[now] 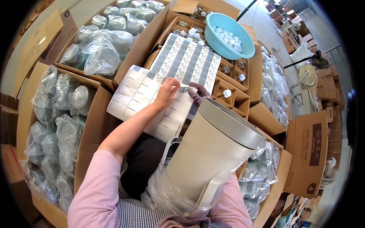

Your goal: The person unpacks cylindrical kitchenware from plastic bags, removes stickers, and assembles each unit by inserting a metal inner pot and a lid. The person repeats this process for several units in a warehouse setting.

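My left hand [167, 93], bare, lies over a mostly blank white label sheet [131, 100], its fingers curled and pinched together near the sheet's upper right. Whatever those fingertips hold is too small to make out. My right hand [199, 94], in a dark glove, has its fingers bent around the upper right edge of the same sheet; the rest of it is hidden behind a large beige tumbler [207, 148]. This tumbler leans in my lap, with a grey rim, a handle [210, 192] and a clear plastic bag [167, 193] around its lower part. Under the blank sheet lies a printed label sheet [186, 59].
A blue basin [229, 36] of small white caps rests on a divided carton [230, 86] holding capped vessels. Open cartons of plastic-wrapped vessels stand at left [57, 140], upper left [110, 41] and right [273, 83]. A closed brown carton [304, 154] stands farther right.
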Available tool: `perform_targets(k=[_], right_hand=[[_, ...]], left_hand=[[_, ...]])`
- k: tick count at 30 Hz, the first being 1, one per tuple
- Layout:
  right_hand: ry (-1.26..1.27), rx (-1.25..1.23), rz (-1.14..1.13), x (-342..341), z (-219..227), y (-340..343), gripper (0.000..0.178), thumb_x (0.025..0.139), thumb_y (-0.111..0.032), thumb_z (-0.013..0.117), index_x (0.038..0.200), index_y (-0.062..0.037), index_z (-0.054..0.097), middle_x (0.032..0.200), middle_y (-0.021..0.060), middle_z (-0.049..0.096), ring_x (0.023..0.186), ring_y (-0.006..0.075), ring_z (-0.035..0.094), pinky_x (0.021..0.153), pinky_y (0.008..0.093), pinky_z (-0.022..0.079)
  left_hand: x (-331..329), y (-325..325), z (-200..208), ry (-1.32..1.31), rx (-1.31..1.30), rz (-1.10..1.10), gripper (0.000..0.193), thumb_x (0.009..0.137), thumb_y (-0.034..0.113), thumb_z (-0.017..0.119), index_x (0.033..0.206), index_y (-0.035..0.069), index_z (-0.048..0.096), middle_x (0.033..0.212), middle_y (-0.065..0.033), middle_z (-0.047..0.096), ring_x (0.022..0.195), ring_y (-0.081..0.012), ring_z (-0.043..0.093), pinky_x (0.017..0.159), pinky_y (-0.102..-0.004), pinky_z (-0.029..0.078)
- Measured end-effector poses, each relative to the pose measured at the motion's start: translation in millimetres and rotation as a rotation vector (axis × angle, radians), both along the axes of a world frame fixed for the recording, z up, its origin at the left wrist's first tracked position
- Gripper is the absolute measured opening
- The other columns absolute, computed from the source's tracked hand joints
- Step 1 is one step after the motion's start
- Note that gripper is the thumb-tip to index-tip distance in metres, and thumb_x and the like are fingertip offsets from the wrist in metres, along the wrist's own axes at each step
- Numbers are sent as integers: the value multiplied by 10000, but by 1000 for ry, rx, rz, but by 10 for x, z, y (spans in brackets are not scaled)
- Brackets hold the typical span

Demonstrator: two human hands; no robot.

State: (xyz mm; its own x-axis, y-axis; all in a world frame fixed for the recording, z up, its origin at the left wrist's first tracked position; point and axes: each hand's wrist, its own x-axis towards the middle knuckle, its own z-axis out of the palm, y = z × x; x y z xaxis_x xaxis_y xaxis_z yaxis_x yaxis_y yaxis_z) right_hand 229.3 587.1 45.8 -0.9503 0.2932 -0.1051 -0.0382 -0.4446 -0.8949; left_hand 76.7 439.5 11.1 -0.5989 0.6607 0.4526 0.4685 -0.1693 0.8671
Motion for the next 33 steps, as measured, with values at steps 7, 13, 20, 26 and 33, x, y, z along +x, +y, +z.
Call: perform_targets(k=[7, 13, 20, 26, 33], right_hand=[[177, -126, 183, 115, -469, 251, 716, 830, -253, 722, 1406, -20, 365, 1255, 143, 570, 1124, 212, 587, 984, 330, 464], [-272, 757, -509, 322, 746, -145, 567, 949, -440, 586, 1293, 7, 526, 1214, 177, 604, 1120, 249, 601, 983, 377, 496], [-85, 1123, 6, 1244, 2744, -946, 446, 928, -323, 578, 1193, 33, 614, 1113, 179, 663, 1022, 263, 640, 869, 357, 504], [-94, 1176, -114, 1217, 2561, -1211, 443, 949, -365, 569, 1180, 8, 625, 998, 187, 677, 933, 280, 661, 837, 359, 509], [68, 1449, -51, 1361, 2489, -1213, 351, 995, -188, 467, 1289, -14, 547, 1136, 199, 653, 1036, 343, 632, 904, 383, 497]], left_hand=[[-208, -65, -88, -849, 81, -216, 23, 975, 52, 555, 984, 36, 542, 967, -47, 591, 911, -122, 601, 812, -302, 557], [-236, -389, 516, -628, 9, 64, 40, 997, 90, 533, 1004, 54, 549, 911, -36, 589, 803, -103, 588, 701, -273, 556], [300, -1283, 2289, -585, 318, -246, 42, 964, 19, 568, 983, 53, 583, 879, -26, 626, 727, -77, 573, 602, -223, 451], [1040, -1508, 2688, -396, 99, -287, 139, 858, -68, 676, 908, 17, 578, 805, -13, 626, 661, -46, 572, 546, -192, 459], [1461, -1588, 2677, -300, -28, -318, 146, 880, -22, 680, 883, 24, 541, 775, -6, 606, 668, -39, 553, 554, -190, 455]])
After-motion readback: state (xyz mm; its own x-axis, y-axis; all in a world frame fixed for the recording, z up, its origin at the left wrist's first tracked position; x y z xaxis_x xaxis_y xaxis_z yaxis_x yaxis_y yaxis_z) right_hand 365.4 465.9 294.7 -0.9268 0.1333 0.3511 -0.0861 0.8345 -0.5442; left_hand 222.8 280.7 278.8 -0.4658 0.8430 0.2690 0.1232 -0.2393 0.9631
